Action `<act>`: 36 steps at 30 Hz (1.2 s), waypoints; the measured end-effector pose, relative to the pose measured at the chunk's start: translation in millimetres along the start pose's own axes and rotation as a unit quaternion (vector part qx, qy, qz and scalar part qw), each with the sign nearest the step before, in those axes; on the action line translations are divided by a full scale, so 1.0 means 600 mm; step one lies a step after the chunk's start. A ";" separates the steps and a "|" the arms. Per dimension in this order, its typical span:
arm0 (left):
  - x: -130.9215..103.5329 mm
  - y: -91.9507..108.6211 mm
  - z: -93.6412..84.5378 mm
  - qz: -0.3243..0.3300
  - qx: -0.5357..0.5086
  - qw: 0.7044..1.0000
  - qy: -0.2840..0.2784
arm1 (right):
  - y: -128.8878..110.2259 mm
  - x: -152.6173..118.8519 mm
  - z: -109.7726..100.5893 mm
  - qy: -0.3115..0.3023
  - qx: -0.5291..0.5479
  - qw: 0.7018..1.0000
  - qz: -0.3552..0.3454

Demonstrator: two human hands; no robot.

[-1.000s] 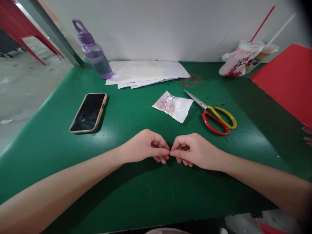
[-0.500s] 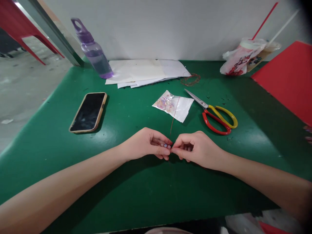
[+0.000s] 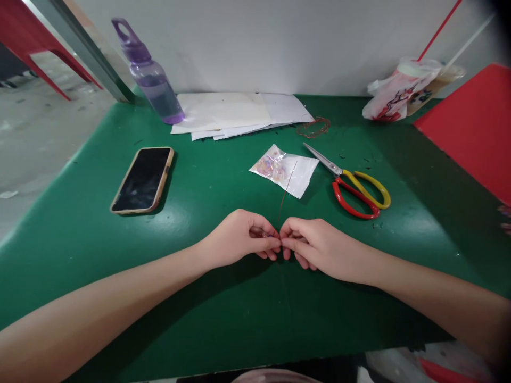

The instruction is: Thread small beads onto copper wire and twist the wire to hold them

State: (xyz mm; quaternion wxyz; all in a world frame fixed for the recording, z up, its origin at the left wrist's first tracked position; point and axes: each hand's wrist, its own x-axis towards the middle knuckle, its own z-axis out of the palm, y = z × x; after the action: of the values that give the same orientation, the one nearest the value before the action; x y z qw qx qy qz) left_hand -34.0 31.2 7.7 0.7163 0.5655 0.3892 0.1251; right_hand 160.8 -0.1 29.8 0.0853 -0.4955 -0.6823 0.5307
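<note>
My left hand [image 3: 255, 236] is closed in a pinch, with a few small beads [image 3: 266, 234] on a cord partly showing between thumb and fingers. Fingertip to fingertip with it, my right hand [image 3: 307, 242] pinches at the same spot; the bit of cord between its tips is mostly hidden. A thin reddish-brown cord [image 3: 283, 203] rises from between the hands and crosses a small clear-and-white packet [image 3: 284, 169] of beads. To the right of the packet lie scissors [image 3: 346, 181] with one red and one yellow handle.
A phone [image 3: 143, 180] lies at the left on the green table [image 3: 215, 324]. Behind are a purple water bottle [image 3: 154, 85], paper sheets [image 3: 235, 113] and a loose coil of cord [image 3: 315, 127]. Bagged drink cups [image 3: 399, 90] and a red panel [image 3: 475, 127] stand at the right.
My right hand's fingers have straightened and turned, its fingertips now pressed against my left thumb tip. The beads in my left hand are more covered. The view has shifted slightly.
</note>
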 end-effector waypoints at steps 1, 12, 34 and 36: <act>0.000 0.000 0.000 0.001 -0.001 1.000 0.002 | 0.001 0.001 0.001 0.005 -0.004 1.000 0.000; 0.003 0.011 -0.001 -0.024 -0.040 0.999 0.011 | 0.003 0.001 -0.004 0.021 -0.028 0.998 -0.046; 0.002 0.006 -0.020 -0.041 -0.033 0.994 -0.099 | 0.014 0.009 -0.038 -0.193 0.159 0.968 -0.019; 0.002 0.005 -0.021 -0.042 -0.029 0.993 -0.104 | 0.011 0.008 -0.037 -0.197 0.162 0.967 -0.010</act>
State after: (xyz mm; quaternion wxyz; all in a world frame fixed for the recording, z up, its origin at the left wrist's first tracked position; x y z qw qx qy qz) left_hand -41.2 42.0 9.2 0.7736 0.5377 0.3321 0.0468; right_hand 176.5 17.7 31.8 0.0335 -0.3536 -0.5958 0.7203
